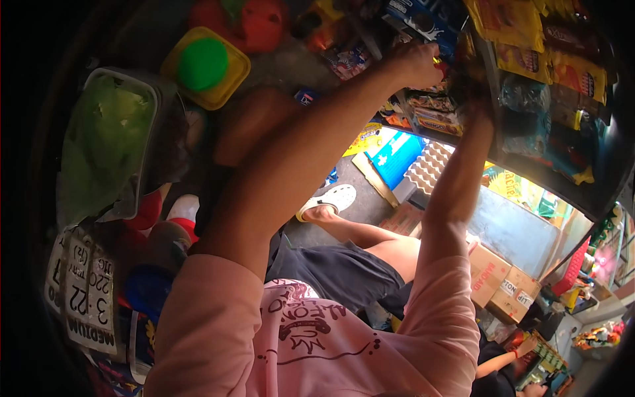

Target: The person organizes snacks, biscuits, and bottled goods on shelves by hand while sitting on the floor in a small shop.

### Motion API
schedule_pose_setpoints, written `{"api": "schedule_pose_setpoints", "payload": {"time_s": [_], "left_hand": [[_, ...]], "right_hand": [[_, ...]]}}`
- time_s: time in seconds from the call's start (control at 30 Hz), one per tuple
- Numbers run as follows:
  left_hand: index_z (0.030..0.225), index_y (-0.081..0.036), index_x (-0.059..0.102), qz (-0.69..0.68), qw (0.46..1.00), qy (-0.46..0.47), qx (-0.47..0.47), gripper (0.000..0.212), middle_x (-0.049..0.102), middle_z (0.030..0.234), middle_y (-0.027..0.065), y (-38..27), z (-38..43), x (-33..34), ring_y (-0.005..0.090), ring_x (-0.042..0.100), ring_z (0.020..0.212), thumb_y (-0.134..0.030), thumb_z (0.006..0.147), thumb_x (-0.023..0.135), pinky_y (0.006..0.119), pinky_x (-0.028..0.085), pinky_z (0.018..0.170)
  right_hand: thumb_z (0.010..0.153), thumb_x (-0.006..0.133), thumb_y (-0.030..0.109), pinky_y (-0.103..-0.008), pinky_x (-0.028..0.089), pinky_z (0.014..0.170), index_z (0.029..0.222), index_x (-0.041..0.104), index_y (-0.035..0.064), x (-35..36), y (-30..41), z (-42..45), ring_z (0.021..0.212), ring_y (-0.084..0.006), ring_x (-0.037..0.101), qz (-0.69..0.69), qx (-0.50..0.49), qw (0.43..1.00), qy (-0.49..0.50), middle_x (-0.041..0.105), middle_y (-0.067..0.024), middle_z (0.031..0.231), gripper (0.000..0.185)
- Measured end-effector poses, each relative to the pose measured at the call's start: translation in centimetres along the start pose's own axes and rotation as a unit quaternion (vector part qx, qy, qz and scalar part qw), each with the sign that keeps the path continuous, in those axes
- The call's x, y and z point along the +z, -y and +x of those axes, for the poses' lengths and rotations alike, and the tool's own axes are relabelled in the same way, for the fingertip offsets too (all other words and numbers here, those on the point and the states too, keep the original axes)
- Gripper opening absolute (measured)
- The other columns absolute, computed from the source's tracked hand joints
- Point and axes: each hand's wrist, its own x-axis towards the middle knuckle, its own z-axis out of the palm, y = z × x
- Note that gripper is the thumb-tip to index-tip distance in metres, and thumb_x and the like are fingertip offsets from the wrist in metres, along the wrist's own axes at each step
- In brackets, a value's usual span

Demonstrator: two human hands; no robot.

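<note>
My left hand (419, 65), its fingers curled, reaches into a divided snack shelf. A small red-and-yellow packet (438, 64) shows at its fingertips, mostly hidden by the hand. Just beyond is a blue cookie box (421, 22) printed with a cookie and a milk splash. My right hand (471, 87) is in deep shadow by the shelf's upright divider (491, 69); its fingers and anything in them cannot be made out. Wafer packs (436, 121) lie in the compartment below the hands.
Yellow snack packs (526, 64) hang to the right. Beneath the shelf are an egg tray (429, 166) and cardboard boxes (513, 293). At left stand a plastic tub (106, 144) and a yellow container with a green lid (203, 64). Another person's arm (501, 364) shows at lower right.
</note>
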Motion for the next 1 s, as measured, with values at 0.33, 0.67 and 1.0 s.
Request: {"api": "schedule_pose_setpoints", "payload": {"time_s": [0.33,0.67,1.0], "left_hand": [[0.115,-0.006,0.069,0.031,0.999,-0.03,-0.009,0.044,0.071,0.11,0.0215,-0.1,0.7,0.0,0.0347,0.068,0.106,-0.033,0.08,0.066,0.044,0.052,0.095],[0.131,-0.002,0.055,-0.263,0.929,-0.178,-0.191,0.065,0.061,0.127,0.0269,0.4,-0.6,2.0,0.0425,0.06,0.117,-0.05,0.088,0.063,0.046,0.047,0.1],[0.131,0.004,0.05,-0.347,0.864,-0.344,-0.125,0.064,0.064,0.121,0.0263,1.9,3.5,0.5,0.0394,0.062,0.113,-0.035,0.087,0.075,0.044,0.048,0.097]], "right_hand": [[0.092,0.059,0.031,-0.0349,0.059,0.08,0.127,0.061,0.0077,-0.3,-0.6,-1.4,0.106,-0.0262,0.068,0.01,0.006,1.0,-0.022,0.068,-0.0098,0.124,0.042],[0.094,0.056,0.033,-0.0331,0.058,0.08,0.128,0.061,0.0087,-0.4,-0.3,-0.4,0.107,-0.0248,0.068,-0.005,0.016,1.0,-0.024,0.068,-0.0086,0.122,0.041],[0.095,0.054,0.038,-0.0304,0.057,0.078,0.128,0.062,0.0125,0.7,-2.9,-7.5,0.107,-0.021,0.068,0.021,-0.051,0.998,-0.009,0.069,-0.0045,0.118,0.042]]}}
